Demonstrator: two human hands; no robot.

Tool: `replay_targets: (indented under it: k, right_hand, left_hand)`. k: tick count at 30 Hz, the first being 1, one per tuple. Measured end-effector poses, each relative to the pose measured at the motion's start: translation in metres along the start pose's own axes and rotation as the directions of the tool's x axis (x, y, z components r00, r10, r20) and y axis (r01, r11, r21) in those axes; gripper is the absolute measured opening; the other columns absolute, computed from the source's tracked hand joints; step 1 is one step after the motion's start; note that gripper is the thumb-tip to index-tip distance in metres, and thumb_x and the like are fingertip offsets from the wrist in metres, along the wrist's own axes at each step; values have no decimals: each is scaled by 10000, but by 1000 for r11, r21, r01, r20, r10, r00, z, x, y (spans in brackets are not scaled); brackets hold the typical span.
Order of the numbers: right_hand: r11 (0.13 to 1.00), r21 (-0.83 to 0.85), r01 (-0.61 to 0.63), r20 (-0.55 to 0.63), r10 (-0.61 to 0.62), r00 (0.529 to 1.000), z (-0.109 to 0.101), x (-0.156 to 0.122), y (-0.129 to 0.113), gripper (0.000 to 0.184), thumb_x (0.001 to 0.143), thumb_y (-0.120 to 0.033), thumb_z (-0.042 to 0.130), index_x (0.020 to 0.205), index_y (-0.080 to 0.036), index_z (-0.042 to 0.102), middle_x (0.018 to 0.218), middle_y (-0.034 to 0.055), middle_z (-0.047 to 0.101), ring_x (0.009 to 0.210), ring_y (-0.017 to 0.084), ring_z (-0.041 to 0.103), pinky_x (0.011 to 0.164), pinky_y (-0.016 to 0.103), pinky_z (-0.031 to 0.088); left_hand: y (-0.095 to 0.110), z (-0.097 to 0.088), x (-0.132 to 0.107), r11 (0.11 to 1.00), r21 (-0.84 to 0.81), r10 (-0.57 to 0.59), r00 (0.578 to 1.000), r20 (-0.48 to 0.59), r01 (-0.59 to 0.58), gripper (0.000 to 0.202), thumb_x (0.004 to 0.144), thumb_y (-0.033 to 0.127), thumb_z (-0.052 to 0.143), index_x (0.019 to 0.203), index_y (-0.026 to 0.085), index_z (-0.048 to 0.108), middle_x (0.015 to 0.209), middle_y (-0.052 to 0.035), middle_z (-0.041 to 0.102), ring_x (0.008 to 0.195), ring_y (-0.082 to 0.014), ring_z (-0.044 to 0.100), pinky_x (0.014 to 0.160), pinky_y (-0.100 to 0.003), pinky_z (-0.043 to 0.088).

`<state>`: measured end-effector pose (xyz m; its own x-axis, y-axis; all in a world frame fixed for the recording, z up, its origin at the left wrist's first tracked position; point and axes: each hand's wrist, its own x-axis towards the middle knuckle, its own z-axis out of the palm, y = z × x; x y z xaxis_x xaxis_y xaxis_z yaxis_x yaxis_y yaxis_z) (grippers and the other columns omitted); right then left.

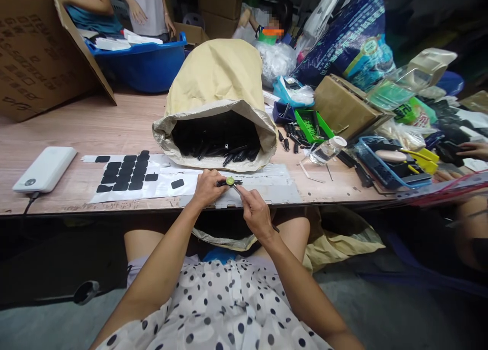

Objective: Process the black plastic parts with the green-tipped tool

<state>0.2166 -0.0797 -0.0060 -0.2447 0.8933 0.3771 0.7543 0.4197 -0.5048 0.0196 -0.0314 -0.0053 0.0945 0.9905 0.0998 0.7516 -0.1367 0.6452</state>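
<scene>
My left hand is closed on a small black part with a round green piece on it, held just above the table's front edge. My right hand pinches a thin metal tool whose tip points at that green piece. Right behind my hands a tan paper sack lies on its side, its mouth open toward me and full of black parts. To the left lies a white backing sheet with several black pads stuck on it.
A white power bank with a cable lies at the left. A cardboard box and a blue tub stand behind. A green tray, a plastic bottle, a blue basket and clutter fill the right. Other people work at the back and right.
</scene>
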Motion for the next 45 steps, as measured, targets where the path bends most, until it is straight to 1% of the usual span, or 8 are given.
replay_targets:
  k: [14,25,30,33,35,38,41,45]
  right_hand:
    - [999,21,-43,-84,44,995,-9,8,10,410,1028,-274,391,1319,-278,681,961,56,676,893,181,649,804,267,534]
    - [939,-343,27,-81,-58,995,-16,52,89,271,958,-242,545,1123,-265,759,890,69,632,871,223,517,762,325,383]
    - [949,-317,5,-110,-41,993,-5,50,96,263,965,-260,529,1102,-253,754,928,76,612,882,227,477,788,333,384]
    - [948,-317,-9,-112,-28,993,-4,49,95,261,961,-265,530,1100,-253,751,932,77,609,889,232,473,797,341,383]
    - [947,-321,-15,-106,-21,994,-5,49,94,259,958,-262,531,1097,-253,749,932,78,605,893,235,471,797,344,383]
    - [945,-327,-17,-100,-17,995,-6,50,93,252,956,-259,537,1091,-253,750,932,77,604,892,235,471,799,343,387]
    - [942,-336,-15,-99,-20,995,-6,50,92,251,957,-255,538,1092,-256,750,929,74,605,891,233,475,797,340,394]
    - [938,-345,-19,-107,-20,994,-6,50,90,244,953,-258,548,1089,-255,751,923,72,607,888,234,480,790,339,399]
  left_hand:
    - [6,-4,0,999,-1,-35,999,-2,35,172,803,348,724,952,303,797,874,-16,664,973,-255,515,913,-415,424]
    - [10,-7,1,999,30,-39,999,-27,40,133,800,331,719,899,249,753,891,-34,686,976,-269,553,889,-415,450]
    - [22,-7,-27,958,-18,284,952,-116,-288,156,905,320,629,969,205,713,963,-79,724,942,-251,605,873,-403,475]
    - [33,7,-59,874,-144,481,868,125,-464,234,969,350,543,1090,219,695,959,-61,748,874,-204,663,834,-332,509]
    - [38,23,-75,921,-115,389,856,341,-373,249,974,346,529,1136,247,690,988,-49,765,901,-201,701,833,-306,522]
    - [35,46,-83,987,147,-21,841,540,-70,260,950,293,542,1156,258,697,1094,-75,772,1041,-254,722,873,-335,544]
    - [27,59,-79,934,333,-303,773,558,125,331,949,248,521,1240,239,679,1279,-121,719,1207,-290,673,967,-376,539]
    - [22,62,-78,916,365,-355,766,536,169,510,936,271,550,1447,265,542,1505,-118,568,1386,-281,543,1081,-378,484]
